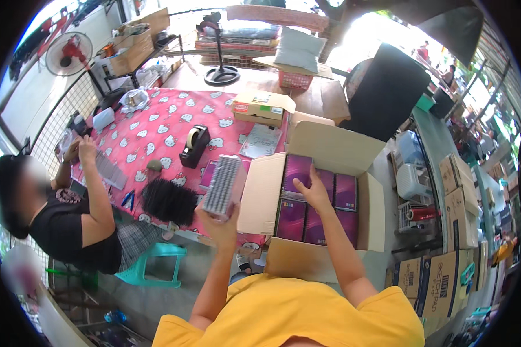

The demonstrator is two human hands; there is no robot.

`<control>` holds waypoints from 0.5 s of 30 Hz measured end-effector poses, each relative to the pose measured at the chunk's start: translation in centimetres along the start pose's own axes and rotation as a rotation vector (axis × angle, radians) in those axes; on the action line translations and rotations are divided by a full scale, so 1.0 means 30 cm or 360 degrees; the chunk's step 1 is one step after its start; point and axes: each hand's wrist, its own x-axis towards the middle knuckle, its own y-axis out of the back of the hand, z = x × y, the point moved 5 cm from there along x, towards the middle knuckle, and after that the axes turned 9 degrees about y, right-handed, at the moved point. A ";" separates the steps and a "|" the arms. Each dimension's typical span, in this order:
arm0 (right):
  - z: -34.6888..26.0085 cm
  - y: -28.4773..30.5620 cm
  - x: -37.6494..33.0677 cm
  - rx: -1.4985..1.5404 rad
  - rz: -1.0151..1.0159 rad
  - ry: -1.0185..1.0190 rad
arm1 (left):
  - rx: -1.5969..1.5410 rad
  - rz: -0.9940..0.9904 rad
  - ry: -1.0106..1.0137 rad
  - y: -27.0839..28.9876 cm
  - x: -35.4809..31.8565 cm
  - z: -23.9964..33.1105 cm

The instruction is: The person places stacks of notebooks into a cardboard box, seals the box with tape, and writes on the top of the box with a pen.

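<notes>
My left hand (219, 224) is closed around the lower end of a thick stack of spiral-bound notebooks (224, 180), its coiled edges facing up. The stack is held over the table edge, left of an open cardboard box (371, 211). Inside the box lie several purple notebooks (346, 192) in rows. My right hand (317, 195) reaches into it, thumb on the cover and fingers along the right edge of the far-left purple notebooks (298, 169), which sit higher than those beside them. The undersides of those fingers are hidden.
A pink patterned cloth (173, 124) covers the table. On it are a tape dispenser (195, 146), a black bristly bundle (169, 201) and a small carton (263, 107). A co-worker (69, 214) sits at left by a teal stool (156, 266). Cartons (434, 283) stand at right.
</notes>
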 end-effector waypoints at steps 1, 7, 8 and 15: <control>-0.005 0.025 -0.016 -0.0151 0.0234 0.0256 | -0.0091 -0.0064 -0.0020 -0.025 -0.018 0.049; -0.333 -0.018 -0.273 0.2308 -0.0031 0.0374 | -0.0294 -0.0669 -0.0064 -0.195 -0.205 0.213; -0.287 0.016 -0.269 0.2259 -0.0023 0.0440 | -0.0191 -0.0875 -0.0316 -0.222 -0.242 0.258; -0.094 0.425 -0.285 0.1648 0.0446 0.0606 | 0.0080 -0.0955 -0.0286 -0.224 -0.237 0.279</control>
